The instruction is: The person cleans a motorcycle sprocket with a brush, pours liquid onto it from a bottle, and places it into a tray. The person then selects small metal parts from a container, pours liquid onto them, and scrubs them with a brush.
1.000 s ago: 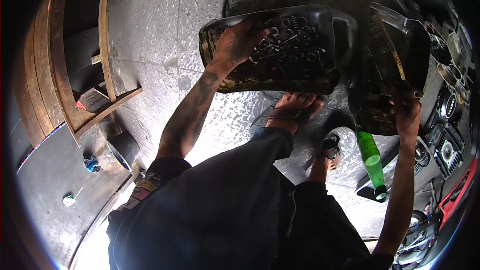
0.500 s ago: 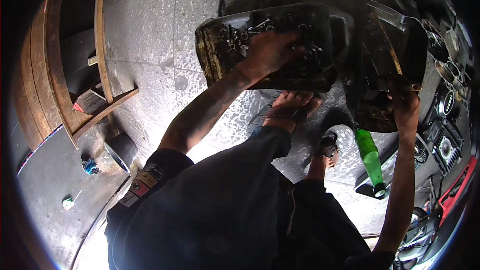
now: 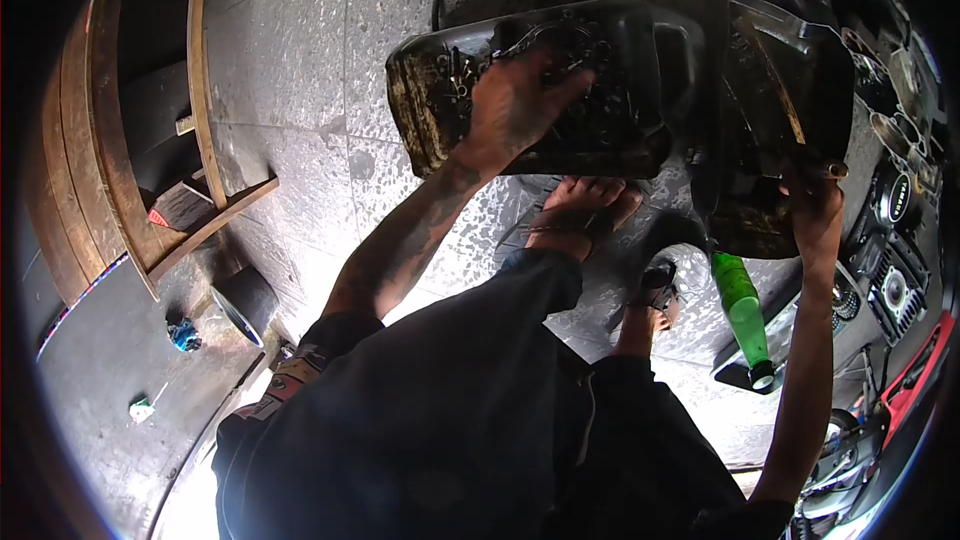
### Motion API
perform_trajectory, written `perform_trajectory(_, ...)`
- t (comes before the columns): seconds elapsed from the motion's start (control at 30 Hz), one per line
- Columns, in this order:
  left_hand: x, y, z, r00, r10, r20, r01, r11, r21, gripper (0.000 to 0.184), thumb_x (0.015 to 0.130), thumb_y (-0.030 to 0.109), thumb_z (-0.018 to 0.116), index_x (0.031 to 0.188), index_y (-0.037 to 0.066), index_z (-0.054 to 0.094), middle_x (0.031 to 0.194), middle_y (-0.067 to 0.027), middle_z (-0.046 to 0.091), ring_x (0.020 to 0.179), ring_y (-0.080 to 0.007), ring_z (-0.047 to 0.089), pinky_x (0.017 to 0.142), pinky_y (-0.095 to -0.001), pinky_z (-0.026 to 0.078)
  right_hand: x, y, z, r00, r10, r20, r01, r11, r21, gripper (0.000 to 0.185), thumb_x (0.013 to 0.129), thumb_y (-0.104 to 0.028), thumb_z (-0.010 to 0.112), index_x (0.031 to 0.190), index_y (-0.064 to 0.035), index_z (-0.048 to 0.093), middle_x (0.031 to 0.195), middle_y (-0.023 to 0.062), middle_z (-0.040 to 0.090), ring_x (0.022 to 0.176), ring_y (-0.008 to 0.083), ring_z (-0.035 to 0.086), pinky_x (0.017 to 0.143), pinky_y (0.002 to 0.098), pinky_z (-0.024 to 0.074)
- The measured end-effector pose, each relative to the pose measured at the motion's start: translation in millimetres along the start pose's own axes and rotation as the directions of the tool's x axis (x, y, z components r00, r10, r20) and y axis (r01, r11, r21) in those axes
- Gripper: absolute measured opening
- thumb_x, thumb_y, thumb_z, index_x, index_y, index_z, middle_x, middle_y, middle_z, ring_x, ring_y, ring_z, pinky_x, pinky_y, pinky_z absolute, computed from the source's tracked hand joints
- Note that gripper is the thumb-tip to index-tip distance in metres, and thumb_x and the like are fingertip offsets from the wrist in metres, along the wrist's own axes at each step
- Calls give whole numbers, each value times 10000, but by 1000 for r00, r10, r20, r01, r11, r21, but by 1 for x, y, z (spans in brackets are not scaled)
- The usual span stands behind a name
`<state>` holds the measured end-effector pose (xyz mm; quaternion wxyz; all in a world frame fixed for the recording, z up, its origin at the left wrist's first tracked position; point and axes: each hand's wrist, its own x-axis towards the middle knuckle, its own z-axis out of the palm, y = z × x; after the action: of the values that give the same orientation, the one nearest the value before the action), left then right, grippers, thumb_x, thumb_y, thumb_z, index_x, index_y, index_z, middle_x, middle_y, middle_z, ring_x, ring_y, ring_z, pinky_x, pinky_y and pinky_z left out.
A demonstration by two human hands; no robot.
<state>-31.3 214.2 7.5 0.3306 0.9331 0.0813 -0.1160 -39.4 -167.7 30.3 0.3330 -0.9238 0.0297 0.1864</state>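
My left hand (image 3: 508, 110) reaches into an oily, cut-open plastic jerrycan (image 3: 420, 110) that serves as a tray for several bolts and small metal parts (image 3: 458, 75). Its thumb stands apart from the fingers, whose tips dip among the dark parts; I see nothing gripped in it. Over the near end of a second cut-open container (image 3: 750, 225), my right hand (image 3: 818, 215) is closed around a dark cylindrical part (image 3: 836, 170) with a brownish metal end. Most of that part is hidden by shadow and fingers. A long brownish streak or stick (image 3: 785, 105) shows inside this container.
A green bottle (image 3: 743, 315) with a dark cap lies below the second container. Motorcycle engine parts (image 3: 897, 285) and covers line the right side. At left is a wooden frame (image 3: 200, 70). My feet (image 3: 590, 210) are close to the trays on the tiled floor.
My left hand has shifted left in the tray, and its thumb now shows apart from the fingers. My right hand has stayed nearly in place, holding the same part.
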Motion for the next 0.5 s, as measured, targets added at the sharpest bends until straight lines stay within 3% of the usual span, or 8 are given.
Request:
perform_trajectory(0.07, 3, 8, 9, 993, 95, 69, -103, 989, 110, 438, 822, 445, 677, 1039, 66, 640, 848, -160, 690, 766, -297, 686, 647, -394, 527, 1, -7, 0, 1000, 1, -6, -1, 1000, -8, 260, 903, -154, 619, 1113, 1, 611, 870, 94, 689, 754, 144, 664, 672, 285, 535)
perform_trajectory(0.2, 23, 0, 27, 981, 6, 195, -55, 967, 249, 455, 816, 459, 681, 1034, 62, 649, 868, -148, 695, 773, -266, 694, 664, -381, 526, 2, -10, -1, 1000, -12, -14, 12, 1000, 0, 246, 902, -150, 619, 1095, 3, 617, 853, 86, 683, 755, 137, 657, 671, 281, 534)
perform_trajectory(0.27, 27, -17, 28, 972, -62, 225, 100, 982, -160, 396, 838, 446, 670, 973, 74, 669, 798, -95, 688, 644, -184, 658, 567, -299, 489, 2, -7, 2, 996, -21, -92, 29, 996, 86, 230, 889, -223, 635, 1008, -27, 655, 774, 84, 674, 704, 149, 656, 633, 289, 503)
perform_trajectory(0.3, 26, -21, 20, 972, -63, 226, 101, 982, -158, 396, 838, 446, 670, 973, 74, 669, 798, -95, 688, 644, -184, 658, 567, -299, 489, 2, -6, 2, 996, -20, -91, 28, 996, 88, 230, 889, -223, 635, 1008, -27, 655, 774, 84, 674, 704, 149, 656, 633, 289, 503)
perform_trajectory(0.37, 24, -23, 0, 883, -92, 461, 379, 719, -583, 308, 872, 422, 637, 923, 120, 668, 598, 21, 543, 495, -63, 486, 447, -232, 365, 4, -1, 2, 993, 55, -108, -30, 974, 224, 251, 891, -205, 641, 1020, 9, 643, 821, 82, 677, 727, 136, 652, 646, 276, 523)
perform_trajectory(0.4, 21, -22, -6, 884, -95, 458, 379, 719, -582, 308, 872, 422, 637, 923, 120, 668, 598, 21, 543, 495, -63, 486, 447, -232, 365, 5, 2, 2, 993, 52, -106, -26, 974, 226, 251, 891, -205, 641, 1020, 9, 643, 821, 82, 677, 727, 136, 652, 646, 276, 523)
perform_trajectory(0.47, 12, -20, -15, 863, -61, 501, 460, 505, -730, 258, 908, 365, 621, 973, 116, 640, 599, 75, 435, 503, 7, 339, 432, -183, 233, 6, 5, 2, 996, 60, -69, -42, 972, 231, 234, 894, -136, 625, 1063, 25, 614, 885, 94, 665, 756, 137, 649, 661, 282, 559)
perform_trajectory(0.5, 9, -21, -17, 863, -64, 501, 460, 507, -729, 258, 908, 365, 621, 973, 116, 640, 599, 75, 435, 503, 7, 339, 432, -183, 233, 6, 4, 2, 996, 59, -68, -42, 971, 233, 234, 894, -136, 625, 1063, 25, 614, 885, 94, 665, 756, 137, 649, 661, 282, 559)
